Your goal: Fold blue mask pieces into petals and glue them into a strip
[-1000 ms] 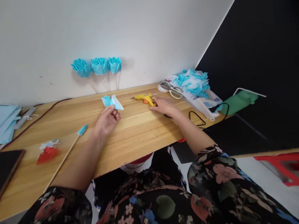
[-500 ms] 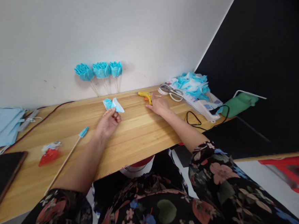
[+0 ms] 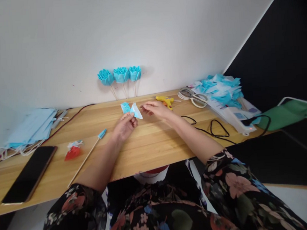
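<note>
Head: L hand [image 3: 125, 128] pinches thin blue-and-white cloth piece [image 3: 136, 111] low, prob. so top's free; R hand [image 3: 157, 110] near, fingers apart.

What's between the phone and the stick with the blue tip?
A small red thing, white and blue at its top, lies between the phone and the stick, in the head view.

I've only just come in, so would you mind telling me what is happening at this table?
A person in a floral top is working with both hands over the wooden table. The left hand holds a blue-and-white piece in its fingers. The right hand is close beside it, with nothing visibly held. The yellow glue gun lies on the table, just beyond the right hand. Three blue flowers on sticks lean against the wall.
</note>
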Tool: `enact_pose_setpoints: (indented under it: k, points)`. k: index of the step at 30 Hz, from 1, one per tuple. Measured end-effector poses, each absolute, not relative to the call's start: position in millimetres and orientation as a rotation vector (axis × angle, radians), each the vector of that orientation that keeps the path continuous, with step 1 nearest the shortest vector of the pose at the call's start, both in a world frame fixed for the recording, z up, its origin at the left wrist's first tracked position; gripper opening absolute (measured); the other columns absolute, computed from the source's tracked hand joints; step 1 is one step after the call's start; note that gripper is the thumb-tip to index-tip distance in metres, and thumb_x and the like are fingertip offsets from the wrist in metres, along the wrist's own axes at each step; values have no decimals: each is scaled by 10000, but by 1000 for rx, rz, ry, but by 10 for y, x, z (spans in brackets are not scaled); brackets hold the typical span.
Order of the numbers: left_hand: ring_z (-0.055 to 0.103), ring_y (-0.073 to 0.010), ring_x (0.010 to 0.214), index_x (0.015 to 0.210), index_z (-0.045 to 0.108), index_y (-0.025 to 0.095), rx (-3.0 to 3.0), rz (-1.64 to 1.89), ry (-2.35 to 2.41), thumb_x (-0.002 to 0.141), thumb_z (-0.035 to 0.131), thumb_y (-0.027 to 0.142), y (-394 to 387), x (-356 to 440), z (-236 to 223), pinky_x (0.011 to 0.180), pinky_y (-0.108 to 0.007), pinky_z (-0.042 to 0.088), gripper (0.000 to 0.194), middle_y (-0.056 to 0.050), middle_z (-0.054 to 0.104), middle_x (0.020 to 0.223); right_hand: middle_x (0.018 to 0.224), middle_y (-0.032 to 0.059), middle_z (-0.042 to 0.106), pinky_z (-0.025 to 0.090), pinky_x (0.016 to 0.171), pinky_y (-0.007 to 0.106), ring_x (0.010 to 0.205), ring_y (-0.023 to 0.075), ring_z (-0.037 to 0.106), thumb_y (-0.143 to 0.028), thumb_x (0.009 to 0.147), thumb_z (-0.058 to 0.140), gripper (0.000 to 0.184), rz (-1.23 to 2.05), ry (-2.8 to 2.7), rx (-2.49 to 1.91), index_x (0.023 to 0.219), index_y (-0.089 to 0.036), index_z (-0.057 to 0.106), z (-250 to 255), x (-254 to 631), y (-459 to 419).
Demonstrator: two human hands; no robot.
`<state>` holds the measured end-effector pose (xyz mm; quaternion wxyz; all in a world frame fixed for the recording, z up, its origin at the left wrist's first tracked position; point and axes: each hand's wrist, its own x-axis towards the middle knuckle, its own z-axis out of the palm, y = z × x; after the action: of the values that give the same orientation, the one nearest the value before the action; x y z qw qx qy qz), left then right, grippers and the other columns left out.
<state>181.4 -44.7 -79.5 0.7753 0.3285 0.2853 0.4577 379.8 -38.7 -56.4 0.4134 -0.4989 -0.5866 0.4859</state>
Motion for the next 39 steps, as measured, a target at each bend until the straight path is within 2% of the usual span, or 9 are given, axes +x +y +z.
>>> enact_pose_setpoints:
  k: [4,8,15,20,25,30,33,39]
  points:
    - [528,-74,521,715,524,175,787,977,606,689,915,315,-436,1795,-821,520,-202,391,416,59,543,567,1001,56,778,520,666,229,836,136,679,-465,898,656,308,1375,-1327,-1077,1050,-221,768,-677,3718,-363]
    - [524,-77,514,715,561,168,832,968,614,651,936,334,-443,1796,-824,519,-206,395,415,51,560,564,1062,63,766,537,695,253,881,152,685,-484,881,653,369,1414,-1222,-1004,1128,-222,734,-765,3728,-441]
    - [498,-70,512,696,564,167,822,1012,656,731,893,292,-464,1833,-799,524,-209,376,354,51,541,543,1024,32,725,536,756,278,926,165,666,-365,858,639,377,1495,-1150,-899,1208,-235,689,-678,3700,-547]
    - [491,-72,516,698,577,165,815,1033,688,757,873,280,-453,1830,-791,527,-211,388,323,45,549,549,1080,27,711,525,782,263,959,158,649,-369,823,707,447,1521,-1153,-871,1249,-237,665,-669,3621,-589]
    - [496,-73,508,701,588,163,807,1056,696,740,879,266,-450,1831,-802,517,-210,382,311,46,548,549,1140,36,713,531,815,284,1020,186,645,-370,785,738,565,1457,-1247,-897,1327,-251,627,-698,3552,-615]
    - [496,-69,500,679,566,164,817,1052,715,757,871,280,-455,1844,-806,513,-208,369,335,46,542,547,1164,25,721,521,964,337,1117,213,643,-380,757,742,602,1370,-1310,-937,1335,-265,621,-722,3507,-626]
    - [496,-71,497,695,576,166,817,1050,722,745,876,270,-449,1850,-811,514,-207,369,322,49,545,542,1147,20,722,495,1033,364,1112,215,645,-397,749,754,614,1322,-1341,-952,1335,-270,623,-747,3500,-625]
    - [496,-73,497,681,599,160,830,1072,696,706,889,259,-449,1857,-831,508,-213,361,308,41,546,537,1110,19,704,485,1024,361,1072,211,640,-391,759,742,606,1222,-1371,-1004,1339,-267,619,-809,3503,-604]
